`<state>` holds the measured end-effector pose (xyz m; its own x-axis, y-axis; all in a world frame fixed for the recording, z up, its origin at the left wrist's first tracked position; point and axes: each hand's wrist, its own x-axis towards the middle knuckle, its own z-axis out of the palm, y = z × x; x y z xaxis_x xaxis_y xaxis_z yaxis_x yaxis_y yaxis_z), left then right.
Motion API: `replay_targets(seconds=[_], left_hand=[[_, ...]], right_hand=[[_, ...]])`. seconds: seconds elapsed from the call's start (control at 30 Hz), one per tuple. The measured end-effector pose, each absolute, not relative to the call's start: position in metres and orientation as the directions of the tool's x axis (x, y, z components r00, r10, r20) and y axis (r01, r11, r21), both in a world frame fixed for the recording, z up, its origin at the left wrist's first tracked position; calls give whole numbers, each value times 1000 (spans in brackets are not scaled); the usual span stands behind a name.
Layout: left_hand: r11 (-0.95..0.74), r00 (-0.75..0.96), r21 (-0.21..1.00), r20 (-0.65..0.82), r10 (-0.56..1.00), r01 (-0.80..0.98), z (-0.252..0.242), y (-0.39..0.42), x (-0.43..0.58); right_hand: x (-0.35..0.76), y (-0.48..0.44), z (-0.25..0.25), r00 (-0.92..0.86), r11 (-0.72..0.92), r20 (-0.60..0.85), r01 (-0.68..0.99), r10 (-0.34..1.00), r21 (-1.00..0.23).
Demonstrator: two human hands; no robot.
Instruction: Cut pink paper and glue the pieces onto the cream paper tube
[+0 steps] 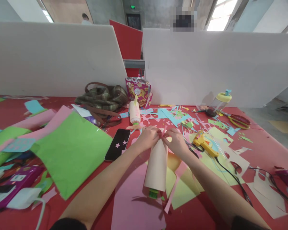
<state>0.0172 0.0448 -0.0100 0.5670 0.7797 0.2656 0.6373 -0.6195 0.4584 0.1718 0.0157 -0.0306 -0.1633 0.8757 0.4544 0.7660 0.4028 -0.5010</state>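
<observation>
Both hands meet at the far end of a cream paper tube (156, 167) lying lengthwise in front of me. My left hand (150, 135) and my right hand (175, 140) pinch a small pink paper piece (163, 133) between their fingertips, at the tube's far edge. Something green (153, 193) sticks out of the tube's near end. Under the tube lies a pink sheet (136, 204), with yellow-green paper (184, 188) and a thin pink strip (174, 188) to its right.
A phone (117, 145) and large green sheet (73, 153) lie left. Rightward are a yellow glue gun (205, 145) with its cord, scissors (238, 121) and a jar (218, 103). A smaller tube (134, 112), bag (105, 97) and snack pouch (139, 91) stand behind, before white panels (206, 67).
</observation>
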Motion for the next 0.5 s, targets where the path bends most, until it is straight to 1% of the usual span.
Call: replay_targets(seconds=[0.5], left_hand=[[-632,575,477,282,768,610,-17,48,14]], right_hand=[[171,16,-23,-182,395,406,744,896,-538]])
